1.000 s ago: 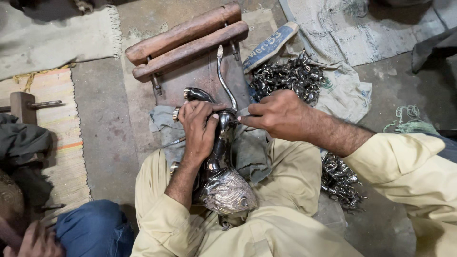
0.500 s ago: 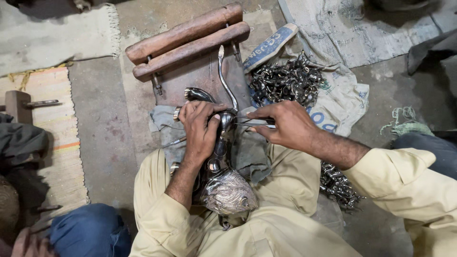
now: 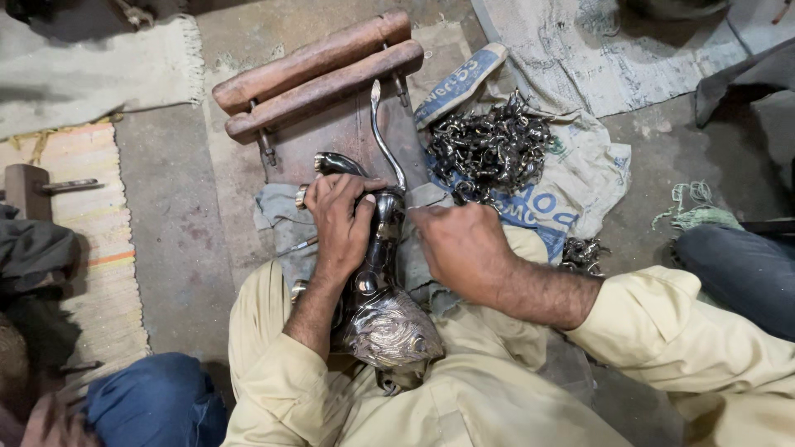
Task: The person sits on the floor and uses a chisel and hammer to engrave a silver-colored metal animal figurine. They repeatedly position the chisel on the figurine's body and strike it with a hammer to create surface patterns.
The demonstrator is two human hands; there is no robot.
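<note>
Left hand clamps the metal figurine in the lap, below the wooden block. Right hand is fisted beside it; contents indiscernible. Assembly stage; next move likely demands steady alignment.

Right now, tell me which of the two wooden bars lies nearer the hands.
The lower, nearer wooden bar, ending above the curved metal rod. The other bar lies beyond it, farther from the left hand and right hand.

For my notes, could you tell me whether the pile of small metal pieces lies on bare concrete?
No, the pile of metal pieces rests on a printed sack.
</note>
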